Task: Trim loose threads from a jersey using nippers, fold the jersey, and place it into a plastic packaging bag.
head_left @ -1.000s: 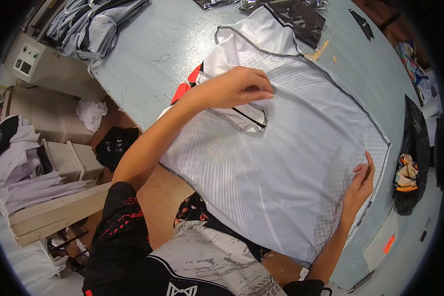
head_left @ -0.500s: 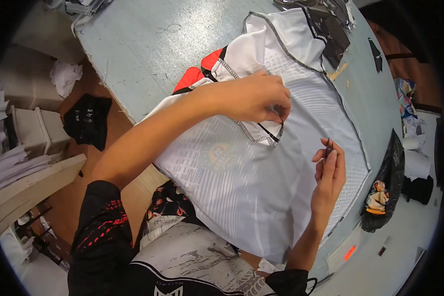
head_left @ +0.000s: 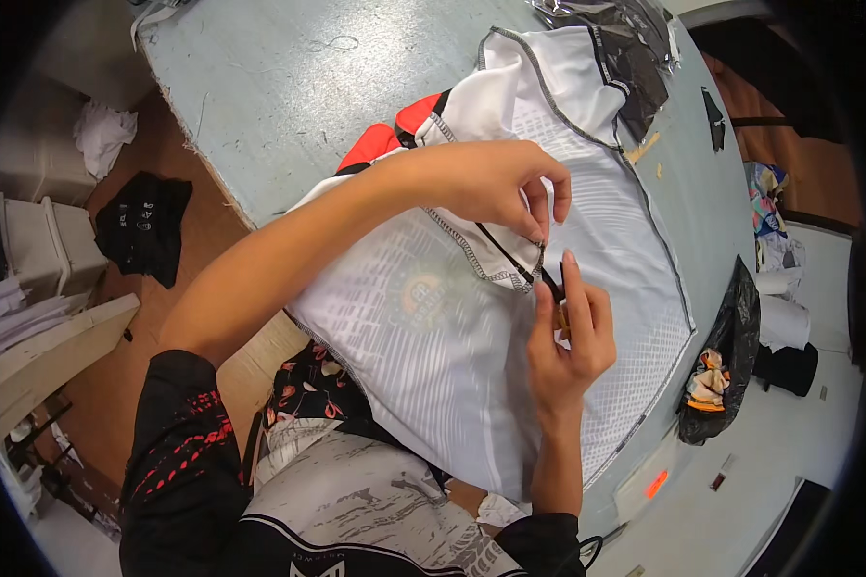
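A white-and-grey jersey (head_left: 471, 375) with dark overlocked seams and red parts lies spread over the table, its inner side apparently facing up. My left hand (head_left: 500, 188) is closed, thumb and finger pinching the end of a dark seam at the jersey's white collar-like band (head_left: 496, 255). Just right of that spot, my right hand (head_left: 575, 346) is closed around a small dark pointed tool (head_left: 552, 286), which looks like thread snips. Its tip is close to the pinched seam; whether it touches cannot be told. Fingers hide most of the tool.
The pale blue table (head_left: 260, 96) carries a loose thread (head_left: 335, 44) and black plastic packaging (head_left: 635, 58) at the far right. Another black bag (head_left: 722, 356) with orange cloth lies right. Left, a black cloth item (head_left: 144, 226) lies on the floor beside pale bins (head_left: 38, 240).
My right hand has moved left and brought the tool up to the seam. My left hand stays pinched there, its other fingers lifted a little. The whole view has shifted slightly.
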A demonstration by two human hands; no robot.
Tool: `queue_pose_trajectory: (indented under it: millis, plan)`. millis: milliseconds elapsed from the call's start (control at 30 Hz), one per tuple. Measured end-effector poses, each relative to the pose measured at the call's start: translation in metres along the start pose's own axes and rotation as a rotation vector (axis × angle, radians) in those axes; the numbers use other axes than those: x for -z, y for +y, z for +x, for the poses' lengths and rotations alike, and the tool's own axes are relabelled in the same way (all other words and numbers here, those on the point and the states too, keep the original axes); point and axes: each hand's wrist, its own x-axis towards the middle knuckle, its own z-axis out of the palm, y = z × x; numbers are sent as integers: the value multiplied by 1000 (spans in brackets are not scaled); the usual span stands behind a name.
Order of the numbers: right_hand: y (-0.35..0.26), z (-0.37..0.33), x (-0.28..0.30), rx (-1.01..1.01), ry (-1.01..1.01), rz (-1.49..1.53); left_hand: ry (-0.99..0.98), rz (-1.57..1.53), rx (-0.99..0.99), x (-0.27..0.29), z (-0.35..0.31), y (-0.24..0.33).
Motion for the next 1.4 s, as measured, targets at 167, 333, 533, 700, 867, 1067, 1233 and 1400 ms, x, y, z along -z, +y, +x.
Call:
queue_pose_trajectory:
  millis: [167,333,533,700,867,1067,1233,1400]
  plan:
    - [6,6,-15,-151,29,78,-47,-134,85,4,-3,0]
    - [12,3,-16,-219,-14,111,-28,-160,109,4,-3,1]
    - [18,-2,-20,-207,3,197,-2,-211,140,4,-2,-5]
    - [19,-2,-19,-192,4,220,-4,-215,129,2,1,-9]
    - [21,-1,-22,-218,18,237,4,-197,149,3,-1,-3]
    - [21,12,-13,-638,-19,746,15,-205,149,1,0,-5]
    - [11,24,-14,-633,-132,646,21,-148,160,3,-1,-4]
    - [20,25,-13,-668,-123,682,14,-167,158,3,0,-5]
